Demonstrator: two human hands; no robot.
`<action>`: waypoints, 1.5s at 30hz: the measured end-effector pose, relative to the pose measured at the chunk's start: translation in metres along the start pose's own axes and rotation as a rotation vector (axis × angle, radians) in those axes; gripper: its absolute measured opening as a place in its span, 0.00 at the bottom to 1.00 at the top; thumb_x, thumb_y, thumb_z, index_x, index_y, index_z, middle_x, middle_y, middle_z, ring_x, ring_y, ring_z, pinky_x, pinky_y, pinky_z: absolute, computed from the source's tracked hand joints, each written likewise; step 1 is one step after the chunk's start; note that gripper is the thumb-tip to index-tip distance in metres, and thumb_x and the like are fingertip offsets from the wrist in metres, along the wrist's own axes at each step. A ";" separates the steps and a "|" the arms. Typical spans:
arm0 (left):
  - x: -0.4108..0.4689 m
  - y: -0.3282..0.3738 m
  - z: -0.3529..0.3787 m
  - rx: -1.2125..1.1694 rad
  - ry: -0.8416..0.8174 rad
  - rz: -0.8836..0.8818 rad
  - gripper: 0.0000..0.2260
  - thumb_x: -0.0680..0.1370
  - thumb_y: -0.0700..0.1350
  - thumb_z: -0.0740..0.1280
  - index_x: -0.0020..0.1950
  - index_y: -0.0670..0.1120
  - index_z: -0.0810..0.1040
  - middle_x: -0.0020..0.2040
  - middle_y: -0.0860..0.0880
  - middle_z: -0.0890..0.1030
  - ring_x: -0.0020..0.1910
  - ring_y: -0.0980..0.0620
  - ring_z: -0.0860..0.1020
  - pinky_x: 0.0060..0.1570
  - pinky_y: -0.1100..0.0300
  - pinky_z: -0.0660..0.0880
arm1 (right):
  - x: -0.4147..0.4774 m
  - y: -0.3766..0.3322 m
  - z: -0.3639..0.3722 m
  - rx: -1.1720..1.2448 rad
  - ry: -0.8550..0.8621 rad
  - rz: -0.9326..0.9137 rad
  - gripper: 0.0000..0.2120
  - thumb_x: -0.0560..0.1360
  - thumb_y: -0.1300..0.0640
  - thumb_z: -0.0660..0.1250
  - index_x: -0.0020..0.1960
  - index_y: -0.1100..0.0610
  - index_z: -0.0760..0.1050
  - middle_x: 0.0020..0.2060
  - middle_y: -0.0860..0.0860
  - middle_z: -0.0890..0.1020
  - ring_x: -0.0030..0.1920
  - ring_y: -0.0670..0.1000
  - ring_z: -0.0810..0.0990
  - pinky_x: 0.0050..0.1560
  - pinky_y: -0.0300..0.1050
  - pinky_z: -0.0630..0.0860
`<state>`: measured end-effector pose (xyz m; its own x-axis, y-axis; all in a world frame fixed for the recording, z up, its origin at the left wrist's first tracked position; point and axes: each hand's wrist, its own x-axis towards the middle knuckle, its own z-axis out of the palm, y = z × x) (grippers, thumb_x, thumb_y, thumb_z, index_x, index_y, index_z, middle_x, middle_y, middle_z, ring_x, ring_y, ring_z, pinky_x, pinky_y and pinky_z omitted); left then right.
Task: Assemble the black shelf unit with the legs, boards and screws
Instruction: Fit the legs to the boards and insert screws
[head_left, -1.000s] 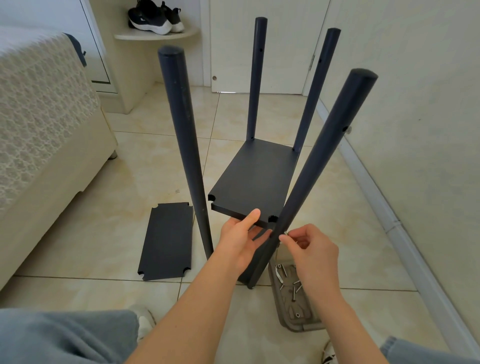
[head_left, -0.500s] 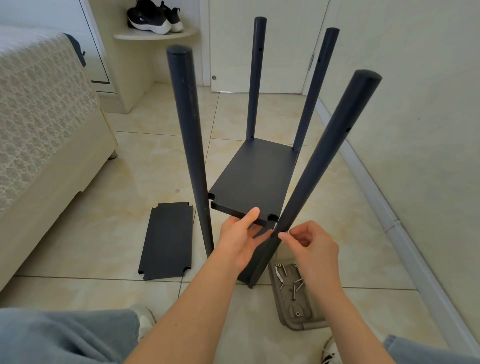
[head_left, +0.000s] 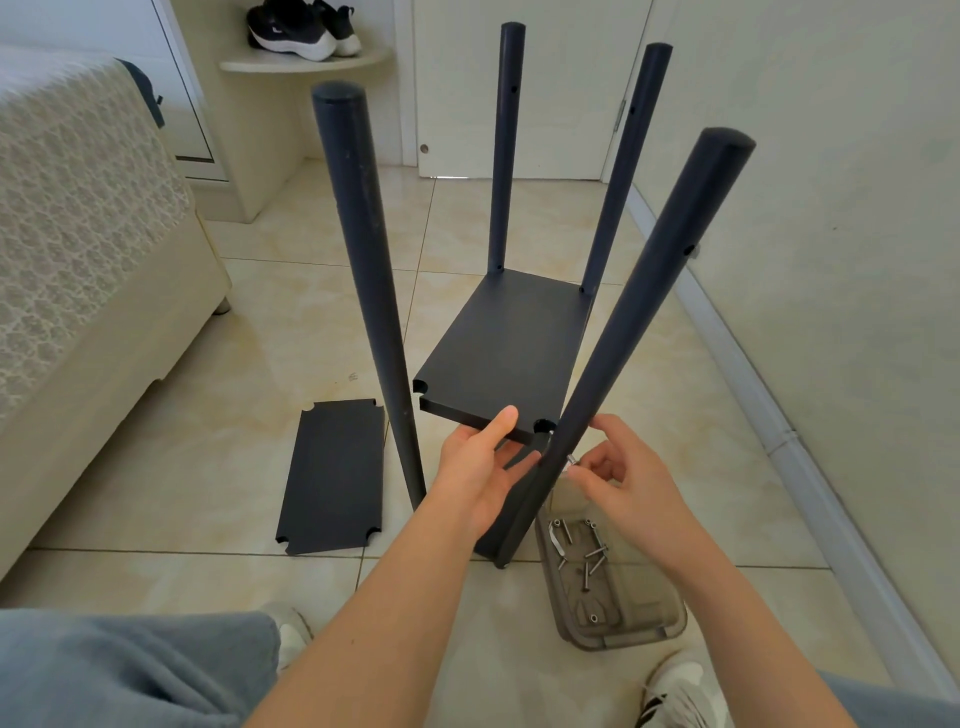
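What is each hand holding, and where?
Left hand grips the raised board at its near edge; right hand pinches a screw beside the near-right leg.

Bright soft daylight, faint shadows, sharp, wide-angle edge bending.

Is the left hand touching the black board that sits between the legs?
Touching. In the head view the left hand lays its thumb on the front edge of the black board, with no gap showing between them.
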<state>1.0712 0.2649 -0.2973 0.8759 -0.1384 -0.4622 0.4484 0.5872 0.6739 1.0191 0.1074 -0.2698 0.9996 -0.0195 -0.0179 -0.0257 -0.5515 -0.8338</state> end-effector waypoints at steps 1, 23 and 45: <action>0.000 -0.001 0.001 0.004 0.003 0.000 0.08 0.80 0.41 0.69 0.58 0.45 0.77 0.54 0.43 0.83 0.55 0.45 0.83 0.55 0.47 0.81 | 0.001 0.001 -0.002 0.016 -0.028 -0.008 0.21 0.77 0.59 0.68 0.61 0.37 0.68 0.38 0.47 0.80 0.37 0.43 0.80 0.39 0.36 0.75; -0.006 -0.002 0.008 0.054 0.030 0.023 0.14 0.80 0.42 0.69 0.65 0.43 0.75 0.58 0.42 0.83 0.57 0.44 0.82 0.56 0.51 0.79 | 0.024 0.012 -0.012 -0.071 -0.100 -0.150 0.19 0.77 0.51 0.70 0.56 0.28 0.68 0.42 0.40 0.79 0.45 0.41 0.79 0.43 0.35 0.73; -0.010 -0.001 0.010 0.115 0.042 0.019 0.09 0.81 0.44 0.68 0.60 0.45 0.77 0.54 0.44 0.84 0.54 0.46 0.83 0.42 0.60 0.79 | 0.032 0.005 -0.014 -0.113 -0.104 -0.226 0.15 0.75 0.57 0.71 0.57 0.41 0.74 0.40 0.39 0.79 0.41 0.43 0.78 0.41 0.32 0.73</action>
<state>1.0633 0.2576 -0.2877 0.8772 -0.0936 -0.4709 0.4516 0.4940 0.7430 1.0513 0.0921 -0.2666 0.9754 0.1966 0.1001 0.2029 -0.6216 -0.7566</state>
